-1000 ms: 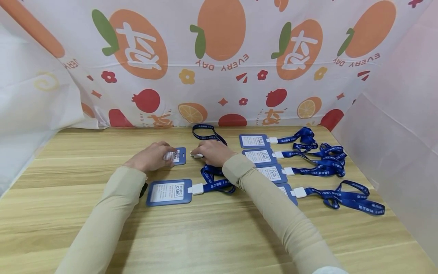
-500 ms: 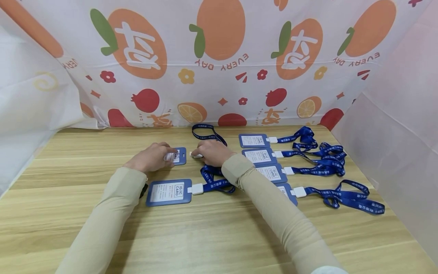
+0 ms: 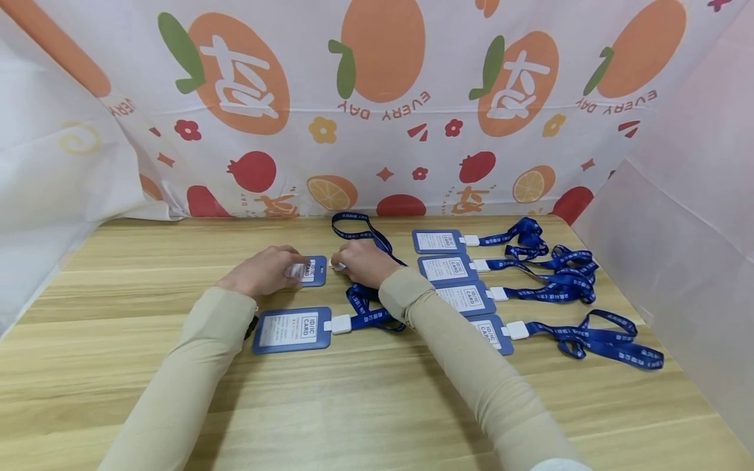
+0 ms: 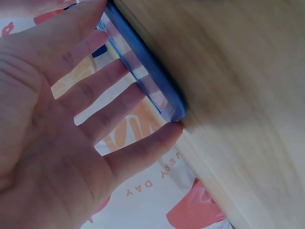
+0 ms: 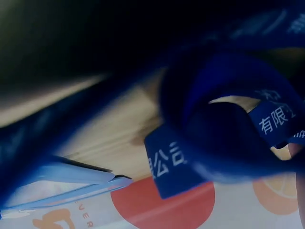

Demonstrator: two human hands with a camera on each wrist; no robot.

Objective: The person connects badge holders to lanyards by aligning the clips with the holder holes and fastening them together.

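At the back centre of the table, my left hand [image 3: 265,271] holds a blue ID card holder [image 3: 318,271] by its edges. In the left wrist view its fingers [image 4: 138,148] lie along the side of the holder [image 4: 152,76]. Just to the right, my right hand [image 3: 366,263] pinches a small white clip [image 3: 338,266], mostly hidden by the fingers. A blue lanyard [image 3: 350,219] loops behind that hand. The clip and the holder's slotted end are a short gap apart. Blurred lanyard strap [image 5: 167,167] crosses the right wrist view.
Nearer me lies another ID card holder [image 3: 291,330], joined by a white clip [image 3: 341,324] to its lanyard [image 3: 377,318]. Several more holders [image 3: 437,241] with bundled lanyards [image 3: 559,281] form a column at the right. A fruit-print cloth [image 3: 377,157] hangs behind the wooden table [image 3: 330,405].
The held card holder has shifted slightly right. My right fingers have closed in a little more over the white clip, and a strap now shows above the right wrist.
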